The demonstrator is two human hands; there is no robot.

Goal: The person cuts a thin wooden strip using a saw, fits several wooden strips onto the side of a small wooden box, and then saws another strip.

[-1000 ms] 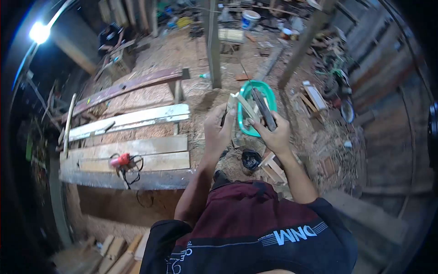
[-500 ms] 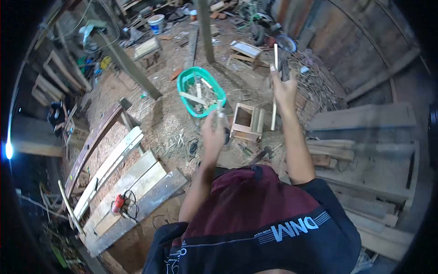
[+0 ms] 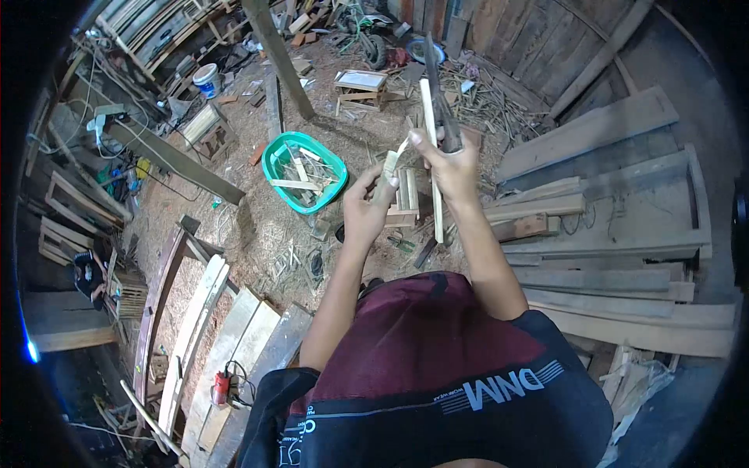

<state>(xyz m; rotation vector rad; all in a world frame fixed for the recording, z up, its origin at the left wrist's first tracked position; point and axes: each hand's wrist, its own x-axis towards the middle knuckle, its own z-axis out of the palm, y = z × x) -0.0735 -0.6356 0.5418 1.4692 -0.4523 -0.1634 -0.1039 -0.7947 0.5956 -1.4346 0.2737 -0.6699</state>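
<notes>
My left hand (image 3: 367, 210) is closed around a short, pale piece of wood (image 3: 389, 164), held upright in front of me. My right hand (image 3: 454, 173) grips a long, thin wooden strip (image 3: 428, 117), which runs past the palm toward me. A dark, long, blade-like tool (image 3: 446, 121) rises from the same hand beside the strip. Between the two hands a small pale sliver (image 3: 402, 147) shows near the right fingertips. Below them on the ground stands a small wooden stool or box (image 3: 406, 204), partly hidden by the hands and strip.
A green plastic tub (image 3: 275, 181) of wood scraps stands ahead left. Long boards (image 3: 257, 320) lie at my left with a red power tool (image 3: 221, 388) on them. Planks (image 3: 601, 281) are stacked at right. A wooden post (image 3: 277, 58) rises ahead; another person (image 3: 90, 277) is at far left.
My hands have come closer together, the right one moving left with the strip and dark tool. The view has shifted to the right.
</notes>
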